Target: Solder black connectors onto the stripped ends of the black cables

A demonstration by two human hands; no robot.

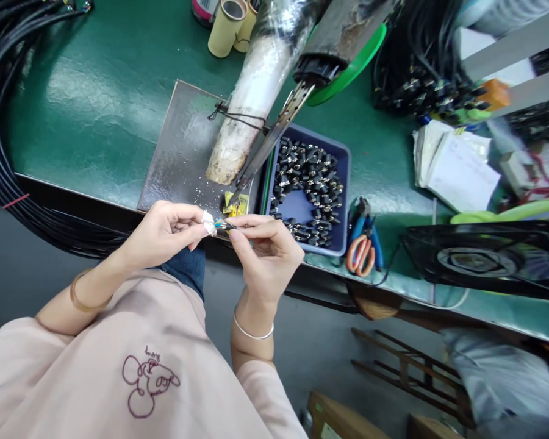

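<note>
My left hand (pixel 167 235) is closed in a pinch, with white wrapping on its fingertips. Thin coloured wires (pixel 219 225) stick out from that pinch toward my right hand (pixel 272 247). Thumb and fingers of the right hand press together on a small dark connector (pixel 229 228), mostly covered by the fingertips. Wires and connector meet between both hands; whether they are joined I cannot tell. Just beyond the fingertips a soldering iron (pixel 279 125) points down at a yellow piece (pixel 235 204) on a metal plate (pixel 169 152).
A white tube (pixel 247 110) slants over the plate. To its right, a blue tray (pixel 348 183) holds many small black connectors. Orange-handled pliers (pixel 360 253), blue-handled cutters (pixel 357 225) and a black fan (pixel 480 259) lie further right. Black cables (pixel 0 128) hang over the left edge.
</note>
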